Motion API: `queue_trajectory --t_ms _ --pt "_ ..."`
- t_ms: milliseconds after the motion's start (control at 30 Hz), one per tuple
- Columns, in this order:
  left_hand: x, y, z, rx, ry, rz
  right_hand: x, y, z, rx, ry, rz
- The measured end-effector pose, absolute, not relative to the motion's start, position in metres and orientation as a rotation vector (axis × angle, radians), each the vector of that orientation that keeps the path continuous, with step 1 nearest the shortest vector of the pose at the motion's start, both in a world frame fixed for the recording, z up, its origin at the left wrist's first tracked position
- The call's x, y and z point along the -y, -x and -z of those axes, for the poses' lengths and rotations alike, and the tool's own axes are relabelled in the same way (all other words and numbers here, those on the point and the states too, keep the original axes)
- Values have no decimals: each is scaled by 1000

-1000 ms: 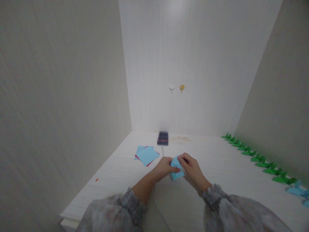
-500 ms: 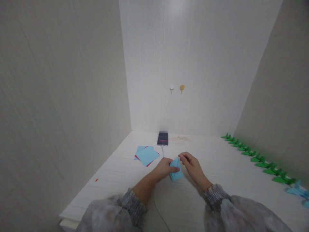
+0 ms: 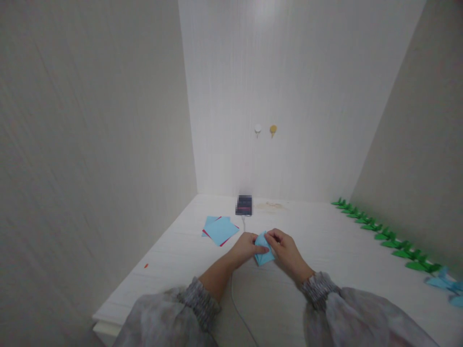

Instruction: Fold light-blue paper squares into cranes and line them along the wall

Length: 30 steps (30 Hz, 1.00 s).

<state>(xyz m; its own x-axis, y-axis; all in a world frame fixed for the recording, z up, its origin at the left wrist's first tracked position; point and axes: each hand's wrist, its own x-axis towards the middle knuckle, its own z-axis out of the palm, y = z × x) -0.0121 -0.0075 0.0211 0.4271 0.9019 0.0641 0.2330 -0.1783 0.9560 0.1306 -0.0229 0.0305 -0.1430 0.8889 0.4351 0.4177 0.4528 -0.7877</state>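
A small piece of folded light blue origami paper (image 3: 265,259) is between my two hands, above the white table. My left hand (image 3: 247,248) grips it from the left, thumb across its front. On the other side, my right hand (image 3: 284,246) pinches the paper's upper right edge between thumb and fingertips. Creases and layered flaps show on the paper; part of it is hidden behind my fingers.
Flat blue sheets (image 3: 221,231) with red edges lie to the left. A blurred dark device (image 3: 244,206) with a white cable (image 3: 237,311) stands at the back. Green folded figures (image 3: 385,234) line the right side, with blue ones (image 3: 443,281) nearest. An orange scrap (image 3: 146,265) lies left.
My right hand has moved slightly left, from beside the paper's top corner onto its edge. My left hand keeps its hold.
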Motion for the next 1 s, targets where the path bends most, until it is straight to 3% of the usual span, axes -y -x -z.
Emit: queue_trajectory --t_ms 333,1000 --pt "10 11 -22 -1000 -1709 -739 29 -131 -42 1761 1092 -363" --pt "8 12 -20 -1133 -1743 -754 25 -132 -36 1794 1128 -396"
